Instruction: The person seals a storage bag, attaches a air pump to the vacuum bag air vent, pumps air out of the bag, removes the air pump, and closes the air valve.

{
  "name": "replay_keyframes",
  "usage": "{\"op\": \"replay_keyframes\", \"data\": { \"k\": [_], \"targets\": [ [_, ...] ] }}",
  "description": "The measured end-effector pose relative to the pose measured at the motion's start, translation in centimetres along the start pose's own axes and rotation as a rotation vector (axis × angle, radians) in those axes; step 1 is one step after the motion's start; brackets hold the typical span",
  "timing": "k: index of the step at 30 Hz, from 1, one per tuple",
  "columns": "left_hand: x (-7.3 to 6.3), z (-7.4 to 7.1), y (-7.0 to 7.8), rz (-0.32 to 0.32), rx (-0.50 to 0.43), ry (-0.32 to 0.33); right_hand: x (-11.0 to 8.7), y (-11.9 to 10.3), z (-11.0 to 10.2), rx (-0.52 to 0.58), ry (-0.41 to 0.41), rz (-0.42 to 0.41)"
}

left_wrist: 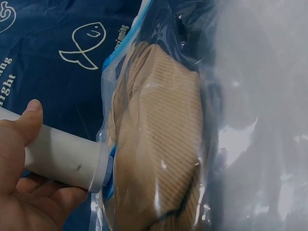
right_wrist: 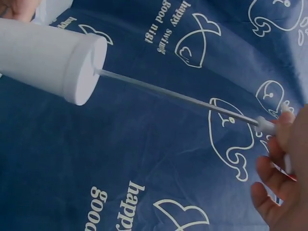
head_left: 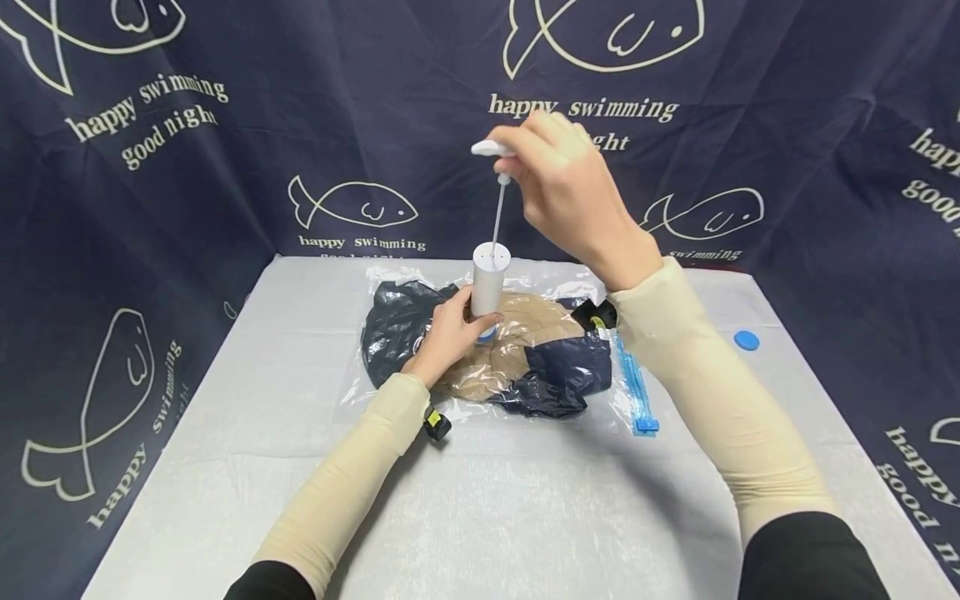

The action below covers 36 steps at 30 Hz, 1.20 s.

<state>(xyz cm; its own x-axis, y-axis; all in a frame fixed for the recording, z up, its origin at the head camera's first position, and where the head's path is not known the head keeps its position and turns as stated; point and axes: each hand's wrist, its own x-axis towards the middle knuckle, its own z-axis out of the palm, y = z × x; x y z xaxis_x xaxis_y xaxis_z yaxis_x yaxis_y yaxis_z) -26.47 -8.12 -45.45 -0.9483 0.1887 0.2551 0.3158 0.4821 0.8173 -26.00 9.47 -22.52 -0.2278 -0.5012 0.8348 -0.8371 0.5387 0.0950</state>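
A white hand pump (head_left: 487, 287) stands upright on the blue valve (head_left: 487, 334) of a clear vacuum storage bag (head_left: 352, 392). Tan corduroy cloth (left_wrist: 159, 125) and dark clothing (head_left: 401, 325) lie folded inside the bag. Low on the pump's barrel (left_wrist: 67, 156), my left hand (head_left: 450, 333) grips it with the thumb on one side and fingers on the other. High above the bag, my right hand (head_left: 566, 179) holds the pump's white handle (head_left: 491, 148). The thin metal rod (right_wrist: 178, 96) is drawn far out of the barrel's top.
A round blue cap (head_left: 746, 340) lies on the white table (head_left: 480, 517) at the right. Along the bag's right edge runs a blue zip strip with a slider (head_left: 645, 425). A dark blue fish-print curtain (head_left: 450, 125) hangs behind and at both sides.
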Motion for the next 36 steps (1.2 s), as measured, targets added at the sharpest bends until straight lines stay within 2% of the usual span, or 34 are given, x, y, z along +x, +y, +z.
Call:
{"op": "replay_keyframes", "data": {
  "k": [4,7,10,15,18,21,25,29,36],
  "targets": [
    [0.0,0.1,0.1,-0.004,-0.011,-0.002,0.6,-0.1,-0.5,0.062,0.080,0.033],
    [0.0,0.1,0.1,-0.006,-0.006,-0.001,1.0,-0.3,-1.0,0.079,0.056,0.047],
    [0.1,0.0,0.2,-0.003,-0.001,-0.001,1.6,-0.5,-1.6,0.082,-0.064,0.084],
    [0.2,-0.3,0.5,-0.003,-0.002,0.006,2.5,-0.8,-1.8,0.076,-0.373,0.179],
    [0.2,-0.4,0.4,-0.004,0.002,0.002,2.3,-0.8,-1.2,0.066,-0.514,0.218],
    [0.1,-0.4,0.4,-0.006,-0.004,-0.009,1.6,-0.7,-0.3,0.058,-0.617,0.256],
    [0.0,-0.3,0.3,-0.004,-0.013,-0.012,0.7,-0.5,1.0,0.057,-0.730,0.294],
    [0.0,-0.2,0.2,0.001,-0.012,-0.008,-0.1,-0.5,2.0,0.068,-0.808,0.323],
    [0.0,-0.1,0.1,0.006,-0.008,-0.010,-1.1,-0.4,2.9,0.081,-0.861,0.351]
  ]
}}
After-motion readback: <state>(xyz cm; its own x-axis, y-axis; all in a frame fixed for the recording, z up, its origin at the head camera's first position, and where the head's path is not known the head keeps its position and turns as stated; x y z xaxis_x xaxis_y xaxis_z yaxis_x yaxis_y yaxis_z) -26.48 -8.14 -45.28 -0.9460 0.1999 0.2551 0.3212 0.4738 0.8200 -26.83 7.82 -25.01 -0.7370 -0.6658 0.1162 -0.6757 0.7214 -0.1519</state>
